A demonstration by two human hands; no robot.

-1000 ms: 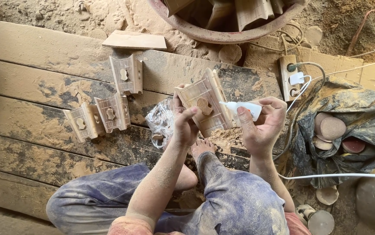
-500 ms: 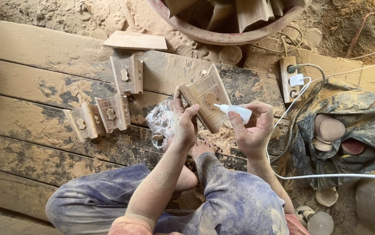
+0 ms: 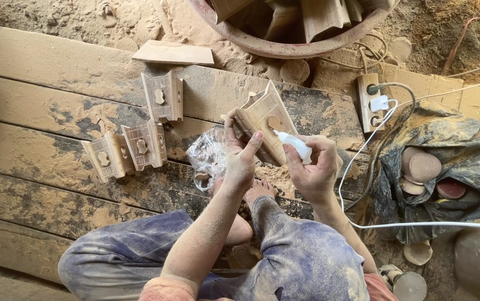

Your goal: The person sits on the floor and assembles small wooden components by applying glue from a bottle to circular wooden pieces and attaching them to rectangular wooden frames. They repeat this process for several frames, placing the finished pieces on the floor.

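My left hand (image 3: pixel 239 159) grips a carved wooden piece (image 3: pixel 263 120) with an oval inlay hole, tilted upright in front of me. My right hand (image 3: pixel 313 167) holds a small white squeeze bottle (image 3: pixel 294 146), its nozzle touching the face of that piece near the hole. Three similar carved wooden pieces lie on the dusty planks to the left: one (image 3: pixel 163 96) farther up, two (image 3: pixel 146 145) (image 3: pixel 105 158) side by side.
A crumpled clear plastic bag (image 3: pixel 206 159) sits by my left hand. A round basin (image 3: pixel 284 47) with wooden parts stands at the top. A power strip (image 3: pixel 369 103) with white cable and a dark bag (image 3: pixel 446 173) of round discs lie right. A flat board (image 3: pixel 174 54) lies up left.
The wooden piece has been tilted more upright and the bottle's nozzle has moved onto its face; both hands shifted slightly together.
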